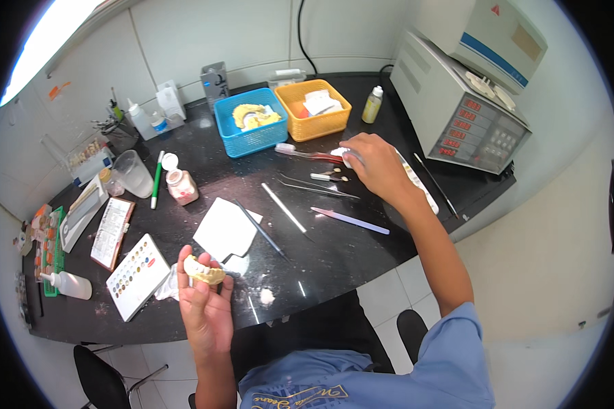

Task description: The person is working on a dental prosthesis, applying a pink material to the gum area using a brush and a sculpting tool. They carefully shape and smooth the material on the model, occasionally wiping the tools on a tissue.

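My left hand [208, 313] grips a yellow plaster dental model [207, 273] with white teeth along its top, held up over the table's front edge. Farther back on the right, my right hand [375, 167] is closed, fingers pointing down at a small whitish item that I cannot make out. A long white strip-like tray [416, 180] lies partly under its wrist. Just left of those fingers is a red-handled toothbrush [307, 153]. Metal tweezers [317, 187], a lilac-handled tool [351, 221], a white stick [284, 207] and a dark thin brush [260, 230] lie between my hands.
Blue [251, 144] and yellow [320, 127] baskets stand at the back, near a small yellow bottle [372, 105]. A furnace-like machine [467, 112] fills the right corner. White paper [225, 228], a colour palette [138, 276], a pink-powder jar [181, 187] and a green pen [157, 180] lie left.
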`<state>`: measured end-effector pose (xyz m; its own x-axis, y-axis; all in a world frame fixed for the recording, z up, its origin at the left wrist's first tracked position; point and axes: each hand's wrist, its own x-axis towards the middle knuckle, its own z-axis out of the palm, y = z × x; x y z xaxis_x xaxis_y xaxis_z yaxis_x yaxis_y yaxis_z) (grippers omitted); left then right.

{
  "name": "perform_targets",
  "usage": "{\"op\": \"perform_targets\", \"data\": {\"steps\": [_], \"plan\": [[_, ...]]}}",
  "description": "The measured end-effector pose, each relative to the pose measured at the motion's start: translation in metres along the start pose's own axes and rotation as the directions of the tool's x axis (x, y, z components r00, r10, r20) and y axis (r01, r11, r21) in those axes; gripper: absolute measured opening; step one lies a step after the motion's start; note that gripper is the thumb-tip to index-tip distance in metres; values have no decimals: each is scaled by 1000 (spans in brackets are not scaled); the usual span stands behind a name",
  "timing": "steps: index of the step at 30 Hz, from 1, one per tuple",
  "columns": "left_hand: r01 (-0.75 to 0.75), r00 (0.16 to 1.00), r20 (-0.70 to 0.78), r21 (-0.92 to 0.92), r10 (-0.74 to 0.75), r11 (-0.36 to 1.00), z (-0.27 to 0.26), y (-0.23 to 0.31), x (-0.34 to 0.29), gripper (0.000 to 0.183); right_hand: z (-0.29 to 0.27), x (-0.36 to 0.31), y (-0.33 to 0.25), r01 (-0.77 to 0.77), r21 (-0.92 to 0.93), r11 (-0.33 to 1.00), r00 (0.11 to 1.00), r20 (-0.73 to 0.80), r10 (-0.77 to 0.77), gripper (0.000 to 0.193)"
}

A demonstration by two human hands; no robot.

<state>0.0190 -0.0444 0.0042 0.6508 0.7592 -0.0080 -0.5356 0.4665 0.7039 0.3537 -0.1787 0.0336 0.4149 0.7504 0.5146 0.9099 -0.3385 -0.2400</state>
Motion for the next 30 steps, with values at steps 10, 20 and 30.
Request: {"op": "perform_targets", "data": {"steps": [10,20,30], "plan": [[-5,1000,-1,-80,5,997,-6,4,-8,70,-5,47,-28,176,23,984,984,-23,-176,14],[-32,999,26,-2,32,999,-8,2,-6,71,-104,32,-53,80,119,990,967,-249,-49,14],[-6,999,37,-63,9,998,-1,-1,-8,69,-122,-102,77,-375,-174,910,926,-113,360,18]]}}
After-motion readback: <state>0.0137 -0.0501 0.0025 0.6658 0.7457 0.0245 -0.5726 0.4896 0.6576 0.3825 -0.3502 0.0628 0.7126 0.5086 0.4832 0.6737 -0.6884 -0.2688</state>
